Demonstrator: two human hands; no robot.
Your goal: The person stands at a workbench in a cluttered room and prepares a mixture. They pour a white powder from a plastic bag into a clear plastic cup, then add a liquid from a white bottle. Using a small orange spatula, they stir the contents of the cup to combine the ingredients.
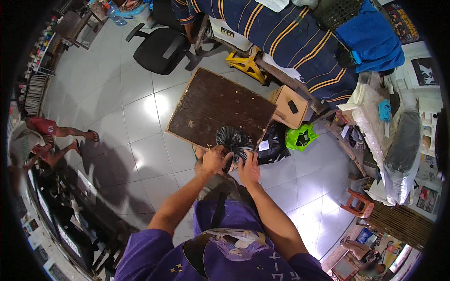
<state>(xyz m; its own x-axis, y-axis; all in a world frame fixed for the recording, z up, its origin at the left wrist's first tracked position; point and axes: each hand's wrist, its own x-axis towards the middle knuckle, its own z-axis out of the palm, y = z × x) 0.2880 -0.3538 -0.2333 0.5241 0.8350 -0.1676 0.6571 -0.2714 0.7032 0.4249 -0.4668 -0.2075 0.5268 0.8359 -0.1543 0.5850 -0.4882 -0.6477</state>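
Observation:
A crumpled black plastic bag (pixel 232 139) rests at the near edge of a dark brown wooden board (pixel 215 105) that lies flat above the tiled floor. My left hand (pixel 214 159) grips the bag's lower left side. My right hand (pixel 249 168) holds its lower right side, fingers closed on the plastic. Both forearms reach forward from my purple shirt. What is inside the bag is hidden.
A second black bag (pixel 276 143) and a bright green bag (pixel 300 137) lie on the floor to the right, beside a small wooden box (pixel 287 104). A black office chair (pixel 161 49) and a yellow stool (pixel 245 63) stand farther off. Another person (pixel 44 136) is at the left.

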